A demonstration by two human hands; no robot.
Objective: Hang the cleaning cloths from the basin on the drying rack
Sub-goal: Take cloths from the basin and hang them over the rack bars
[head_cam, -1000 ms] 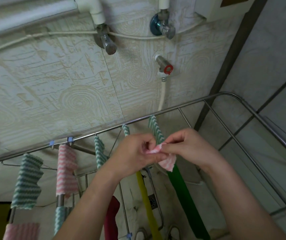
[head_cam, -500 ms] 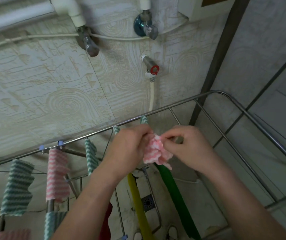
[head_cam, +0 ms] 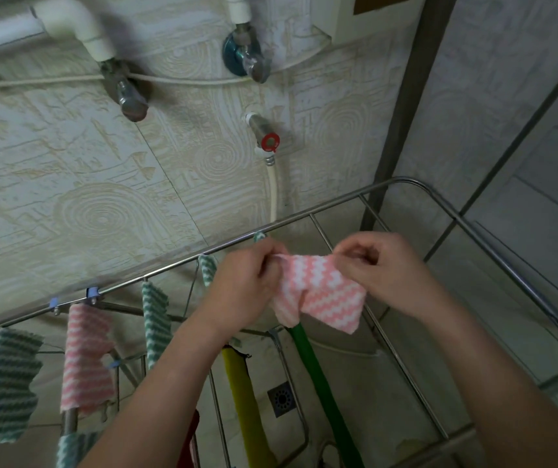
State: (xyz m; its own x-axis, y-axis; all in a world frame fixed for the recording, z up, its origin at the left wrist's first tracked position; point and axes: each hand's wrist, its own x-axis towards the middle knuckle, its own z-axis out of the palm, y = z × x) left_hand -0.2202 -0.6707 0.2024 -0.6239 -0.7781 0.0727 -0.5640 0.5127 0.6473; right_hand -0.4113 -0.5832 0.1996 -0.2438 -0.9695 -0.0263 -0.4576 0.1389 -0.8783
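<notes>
Presently the left hand (head_cam: 247, 288) and right hand (head_cam: 385, 271), set apart, each pinch a top corner of the pink cloth (head_cam: 321, 292), stretching it flat just above the drying rack (head_cam: 169, 267). Next: lower it over a bare rung (head_cam: 402, 366), probably the one under it, evenly.

No legible text, label, brand, number or sign on anything in view.
</notes>
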